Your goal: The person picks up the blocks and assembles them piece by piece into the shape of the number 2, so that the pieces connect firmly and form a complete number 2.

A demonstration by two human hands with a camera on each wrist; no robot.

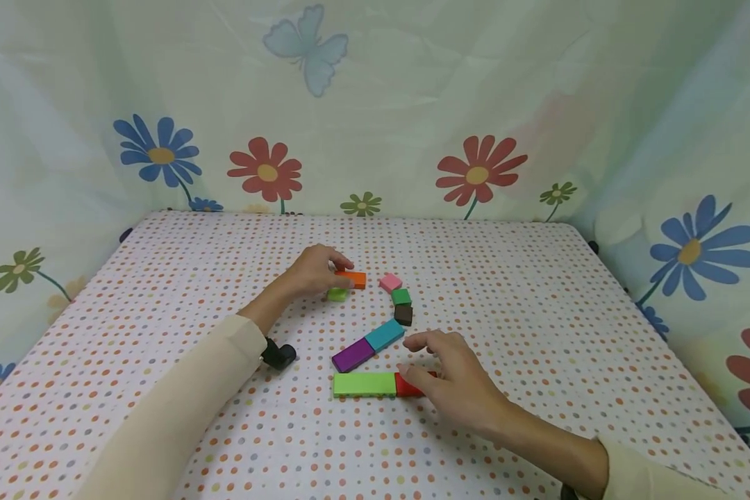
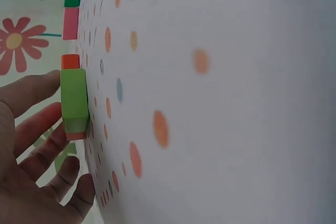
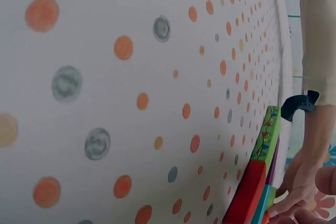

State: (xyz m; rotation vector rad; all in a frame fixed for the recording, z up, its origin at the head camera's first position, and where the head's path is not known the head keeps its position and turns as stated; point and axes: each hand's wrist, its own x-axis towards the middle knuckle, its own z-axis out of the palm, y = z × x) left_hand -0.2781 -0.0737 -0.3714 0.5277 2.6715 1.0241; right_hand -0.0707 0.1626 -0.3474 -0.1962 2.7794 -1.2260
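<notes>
My left hand point(image 1: 315, 271) is at an orange block point(image 1: 356, 280), its thumb and forefinger on either side as if pinching it; the exact contact is partly hidden. Just nearer lies a lime block point(image 2: 74, 95), which hides much of the orange one in the left wrist view. My right hand point(image 1: 459, 378) hovers with fingers loosely spread over a red block point(image 3: 248, 190), holding nothing. That red block meets the end of a long light-green block point(image 1: 364, 385). Behind them a purple block point(image 1: 353, 355) and a turquoise block point(image 1: 385, 335) lie end to end, slanted.
A pink block point(image 1: 390, 282), a green block point(image 1: 401, 297) and a dark brown block point(image 1: 403, 314) curve down toward the turquoise one. The dotted tablecloth point(image 1: 506, 298) covers the table, with a flowered curtain point(image 1: 381, 104) behind. A black strap device point(image 1: 278, 354) sits at the left wrist.
</notes>
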